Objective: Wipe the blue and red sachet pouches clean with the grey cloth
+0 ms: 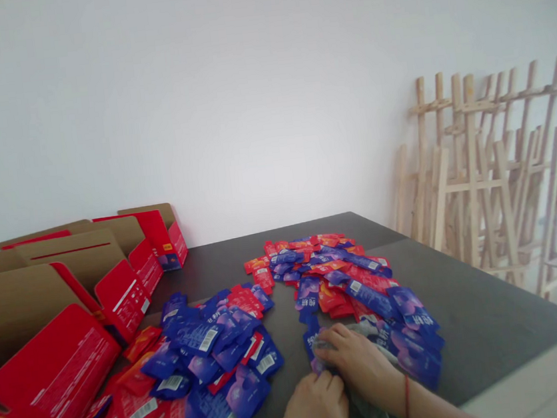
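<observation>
My left hand (317, 406) is closed near the table's front edge, its fingertips pressed together against my right hand; what it pinches is hidden. My right hand (360, 361), with a red string at the wrist, has its fingers curled over a greyish, clear plastic piece (323, 350). Right beside the hands lies a long heap of blue packets (418, 354) and red packets (336, 299). Another pile of blue packets (207, 338) and red packets (135, 413) lies to the left of my hands.
Open red and brown cardboard boxes (56, 375) stand along the left side of the dark table (471, 308). Wooden easels (475, 193) lean by the white wall (266, 103) at the right, beyond the table's edge.
</observation>
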`<state>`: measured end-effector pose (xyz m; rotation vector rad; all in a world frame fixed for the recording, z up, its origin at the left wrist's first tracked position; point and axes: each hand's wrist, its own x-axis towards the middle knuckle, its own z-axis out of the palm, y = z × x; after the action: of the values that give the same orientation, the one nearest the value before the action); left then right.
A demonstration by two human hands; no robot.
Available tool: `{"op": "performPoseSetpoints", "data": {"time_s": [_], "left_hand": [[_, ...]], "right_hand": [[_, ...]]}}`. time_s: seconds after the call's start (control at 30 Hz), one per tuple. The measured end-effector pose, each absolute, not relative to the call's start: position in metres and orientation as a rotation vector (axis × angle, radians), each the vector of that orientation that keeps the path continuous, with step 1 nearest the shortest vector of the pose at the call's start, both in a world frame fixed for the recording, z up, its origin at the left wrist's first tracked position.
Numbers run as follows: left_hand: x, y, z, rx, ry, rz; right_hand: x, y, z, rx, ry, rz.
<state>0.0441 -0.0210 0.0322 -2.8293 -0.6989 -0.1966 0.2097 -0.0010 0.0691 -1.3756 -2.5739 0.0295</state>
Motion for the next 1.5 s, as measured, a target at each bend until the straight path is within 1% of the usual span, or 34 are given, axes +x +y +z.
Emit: {"op": "performPoseSetpoints", "data": {"time_s": [0.1, 0.2, 0.4, 0.47, 0.57, 0.77, 0.87, 1.03, 1.2, 1.33, 1.43, 1.5], "left_hand": [[0.042, -0.023, 0.036, -2.839, -0.706, -0.192], [0.038, -0.022, 0.042, -2.865, -0.785, -0.249], [0.021, -0.014, 0.058, -2.972, -0.997, -0.322], [0.017, -0.011, 0.063, -3.005, -0.975, -0.278], [0.014, -0.006, 0.074, -3.04, -0.886, -0.169], [0.026, 0.014, 0.108, -3.015, -0.596, 0.173], [0.041, 0.025, 0.115, -2.935, -0.455, 0.233], [0.058, 0.035, 0.116, -2.865, -0.318, 0.218], [0.043, 0.021, 0.115, -2.824, -0.427, 0.0], [0.018, 0.0, 0.087, -2.803, -0.564, -0.168], [0.008, -0.012, 0.061, -2.807, -0.544, -0.227], [0.005, -0.015, 0.051, -2.804, -0.53, -0.234]], "right_hand": [[0.2, 0.021, 0.073, -1.493, -2.553, -0.003], [0.2, 0.024, 0.07, -1.544, -2.509, 0.011], [0.225, -0.014, 0.061, -1.313, -2.474, 0.181], [0.231, -0.022, 0.063, -1.254, -2.503, 0.229], [0.229, -0.012, 0.07, -1.281, -2.511, 0.276], [0.219, 0.046, 0.075, -1.381, -2.201, 0.524], [0.225, 0.057, 0.068, -1.35, -2.122, 0.582], [0.24, 0.041, 0.058, -1.216, -1.934, 0.747], [0.243, 0.015, 0.068, -1.236, -1.918, 0.724], [0.231, -0.008, 0.079, -1.219, -2.098, 0.641], [0.216, -0.018, 0.079, -1.17, -2.347, 0.566], [0.205, -0.015, 0.077, -1.21, -2.482, 0.447]]}}
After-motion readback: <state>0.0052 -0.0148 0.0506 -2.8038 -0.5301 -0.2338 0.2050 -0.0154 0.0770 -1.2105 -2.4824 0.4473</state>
